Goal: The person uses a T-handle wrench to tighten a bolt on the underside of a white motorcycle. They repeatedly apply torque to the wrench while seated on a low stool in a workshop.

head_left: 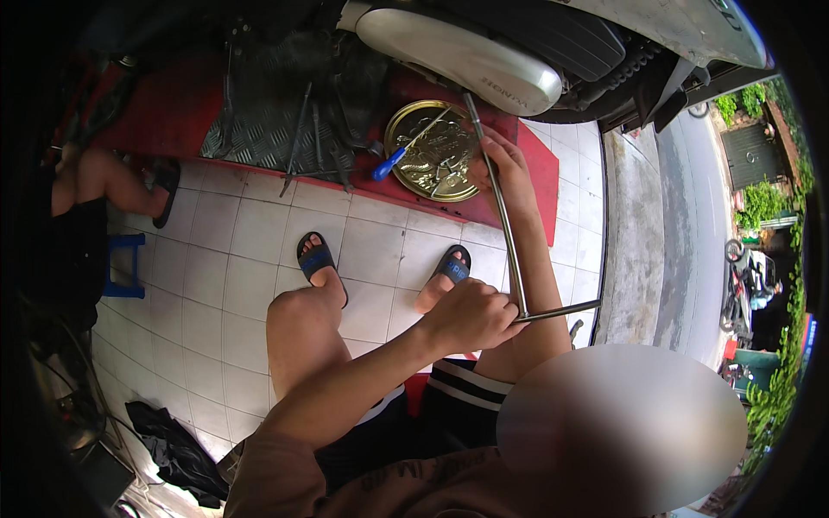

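Note:
A long steel T-handle socket wrench [503,220] slants up to the underside of a motorbike's silver engine cover [462,60]. Closed around its crossbar is my left hand [475,317]; part of the bar sticks out to the right. Higher up, the fingers of my right hand [503,173] wrap the shaft. What the wrench's far tip meets is hard to make out. Just left of my right hand lies a round gold-coloured tray [397,129] with small bolts [445,173] in it. A blue-handled screwdriver [393,162] rests across its rim.
The tray sits on a red platform [540,186]. Several wrenches and other tools [318,138] lie on its dark ridged plate [268,112]. At the left, another person's leg [129,186] is beside a blue stool [127,266]. Black cloth [177,453] lies on the tiles. A road [691,224] runs along the right.

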The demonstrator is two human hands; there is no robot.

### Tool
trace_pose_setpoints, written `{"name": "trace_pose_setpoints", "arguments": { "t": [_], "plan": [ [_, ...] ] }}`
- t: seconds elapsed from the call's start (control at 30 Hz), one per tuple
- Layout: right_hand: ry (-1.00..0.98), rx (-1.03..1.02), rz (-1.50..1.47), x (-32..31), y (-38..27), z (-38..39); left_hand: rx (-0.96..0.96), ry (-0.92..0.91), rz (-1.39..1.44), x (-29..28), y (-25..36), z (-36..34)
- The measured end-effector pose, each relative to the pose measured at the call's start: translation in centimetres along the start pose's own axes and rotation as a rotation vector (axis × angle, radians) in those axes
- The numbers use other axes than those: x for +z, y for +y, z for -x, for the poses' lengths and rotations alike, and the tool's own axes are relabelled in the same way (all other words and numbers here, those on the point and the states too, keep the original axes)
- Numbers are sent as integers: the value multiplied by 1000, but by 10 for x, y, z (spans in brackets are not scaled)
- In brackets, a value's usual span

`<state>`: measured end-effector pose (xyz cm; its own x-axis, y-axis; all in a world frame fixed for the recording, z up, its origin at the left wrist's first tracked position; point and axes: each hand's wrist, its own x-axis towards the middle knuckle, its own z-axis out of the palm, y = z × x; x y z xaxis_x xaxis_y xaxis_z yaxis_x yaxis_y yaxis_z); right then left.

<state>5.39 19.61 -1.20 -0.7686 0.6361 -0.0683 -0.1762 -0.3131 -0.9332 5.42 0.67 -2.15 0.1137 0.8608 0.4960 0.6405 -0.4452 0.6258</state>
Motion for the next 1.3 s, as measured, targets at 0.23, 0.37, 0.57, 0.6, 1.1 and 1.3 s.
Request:
{"name": "trace_pose_setpoints", "arguments": {
  "t": [0.23,0.37,0.57,0.6,1.1,1.3],
  "plan": [
    [-180,-203,-242,2,-37,-2,-110,134,-193,-24,-17,-7],
    [-112,-166,-185,17,-33,0,-182,234,-249,-46,-30,-12],
    [-138,-168,-211,29,-31,-2,-166,288,-237,-56,-37,-11],
    [-146,-180,-211,31,-31,-2,-162,304,-203,-58,-37,-10],
    [-158,1,-138,42,-22,21,-290,790,610,-46,-44,-19],
    [-389,76,47,37,-10,41,-154,693,1019,-36,-34,-30]
  ]
}}
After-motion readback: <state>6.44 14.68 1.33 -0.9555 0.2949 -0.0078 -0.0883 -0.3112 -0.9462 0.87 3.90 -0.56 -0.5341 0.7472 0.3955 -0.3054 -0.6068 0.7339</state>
